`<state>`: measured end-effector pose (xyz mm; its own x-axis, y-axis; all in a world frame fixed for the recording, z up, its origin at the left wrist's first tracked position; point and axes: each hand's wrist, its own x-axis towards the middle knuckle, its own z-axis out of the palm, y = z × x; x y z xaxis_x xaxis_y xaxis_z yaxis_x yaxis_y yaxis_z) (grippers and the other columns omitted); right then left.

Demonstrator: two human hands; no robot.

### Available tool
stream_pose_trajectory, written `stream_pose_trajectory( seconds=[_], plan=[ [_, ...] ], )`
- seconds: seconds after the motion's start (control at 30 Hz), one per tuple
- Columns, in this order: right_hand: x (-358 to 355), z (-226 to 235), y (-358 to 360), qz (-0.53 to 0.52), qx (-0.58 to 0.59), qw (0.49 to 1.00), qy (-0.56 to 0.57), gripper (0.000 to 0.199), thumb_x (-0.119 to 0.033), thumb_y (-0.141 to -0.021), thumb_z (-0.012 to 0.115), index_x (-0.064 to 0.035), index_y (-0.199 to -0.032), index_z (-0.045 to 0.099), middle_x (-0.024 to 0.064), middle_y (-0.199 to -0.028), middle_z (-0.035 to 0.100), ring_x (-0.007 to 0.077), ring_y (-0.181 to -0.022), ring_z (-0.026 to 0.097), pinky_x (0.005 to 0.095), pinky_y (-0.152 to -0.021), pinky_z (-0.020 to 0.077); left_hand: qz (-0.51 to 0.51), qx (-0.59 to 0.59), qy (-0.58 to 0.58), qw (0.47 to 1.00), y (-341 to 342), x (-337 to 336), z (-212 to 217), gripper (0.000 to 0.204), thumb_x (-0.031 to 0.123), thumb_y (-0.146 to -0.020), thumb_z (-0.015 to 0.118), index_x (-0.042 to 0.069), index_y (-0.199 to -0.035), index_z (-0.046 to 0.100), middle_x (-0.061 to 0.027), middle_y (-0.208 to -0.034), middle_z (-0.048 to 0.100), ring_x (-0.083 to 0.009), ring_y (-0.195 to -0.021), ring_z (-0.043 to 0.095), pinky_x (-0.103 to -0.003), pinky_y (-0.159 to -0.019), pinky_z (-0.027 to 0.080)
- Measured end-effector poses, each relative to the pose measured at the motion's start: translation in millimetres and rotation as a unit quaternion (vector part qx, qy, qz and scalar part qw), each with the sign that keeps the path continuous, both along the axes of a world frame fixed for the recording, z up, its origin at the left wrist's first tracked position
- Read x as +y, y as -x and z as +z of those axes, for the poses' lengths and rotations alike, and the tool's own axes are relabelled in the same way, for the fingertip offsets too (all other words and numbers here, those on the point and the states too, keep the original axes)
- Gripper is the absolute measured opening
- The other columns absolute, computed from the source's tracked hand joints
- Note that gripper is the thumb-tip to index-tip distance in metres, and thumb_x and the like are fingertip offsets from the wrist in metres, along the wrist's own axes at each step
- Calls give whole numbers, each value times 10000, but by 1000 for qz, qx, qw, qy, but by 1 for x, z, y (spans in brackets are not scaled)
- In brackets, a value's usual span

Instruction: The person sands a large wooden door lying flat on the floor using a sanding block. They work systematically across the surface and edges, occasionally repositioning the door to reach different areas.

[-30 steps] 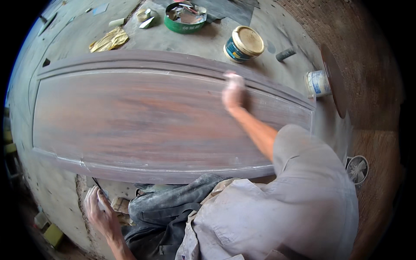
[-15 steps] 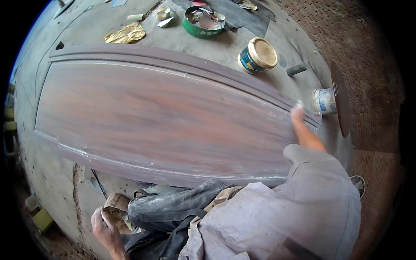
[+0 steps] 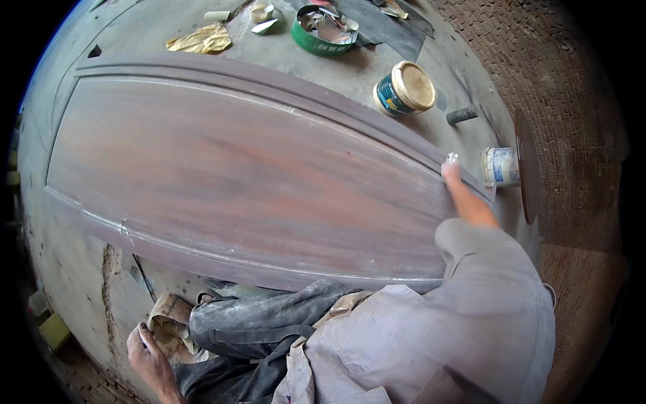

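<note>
A long wooden panel [image 3: 242,182], streaked reddish brown and grey, lies before me with raised moulding along its edges and whitish dust in the grooves. My right hand [image 3: 451,168] reaches to the moulding [image 3: 377,138] at its far right side. Those fingers are bent, pale with dust, and pressed on the wood; whatever lies under them is hidden. At the lower left, my left hand [image 3: 149,360] is held beside my knee, away from the panel. Its fingers are curled together, with a small pale edge showing. Near it is a curled beige-brown thing [image 3: 169,311].
Beyond the panel stand a green round tub [image 3: 321,46] of scraps, a lidded bucket [image 3: 404,89] and a dark tube [image 3: 462,114]. Crumpled yellowish paper [image 3: 200,39] lies at the far left. On the right, a white bucket [image 3: 501,166] adjoins a brown disc-like board [image 3: 527,167].
My right hand has shifted slightly left along the moulding and is less blurred. My left hand stays curled by my knee. The whole view has shifted a little.
</note>
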<state>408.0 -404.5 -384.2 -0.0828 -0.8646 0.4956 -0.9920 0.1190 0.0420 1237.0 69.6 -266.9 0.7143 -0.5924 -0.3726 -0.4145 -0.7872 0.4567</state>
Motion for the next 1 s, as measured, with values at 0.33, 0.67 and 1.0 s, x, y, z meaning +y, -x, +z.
stream_pose_trajectory(
  seconds=[0.33, 0.67, 1.0],
  plan=[
    [-4, -37, -509, 375, -175, 905, -99, 478, -57, -986, 520, -1, -1461, 509, 241, -1482, 522, 394, -1421, 447, 490, -1209, 308, -175, -124, 117, 970, 16, -47, 24, 177, 155, -987, 632, -10, -990, 697, -187, -1003, 699, -372, -950, 658, -439, -849, 519],
    [-11, -34, -652, 418, -142, 897, 20, 413, 8, -842, 508, 50, -1238, 620, 244, -1234, 640, 440, -1196, 573, 541, -1049, 421, -132, -161, 70, 976, 3, -8, 32, 187, 200, -939, 697, 23, -880, 702, -162, -853, 690, -361, -831, 660, -455, -756, 520],
    [6, 7, -482, 597, -6, 792, -129, 578, 85, -852, 502, -29, -1412, 591, 186, -1454, 577, 394, -1405, 485, 501, -1202, 364, -62, -147, 40, 986, -1, 39, 34, 215, 225, -965, 679, 30, -877, 705, -155, -870, 675, -348, -826, 645, -462, -734, 506]
  ],
)
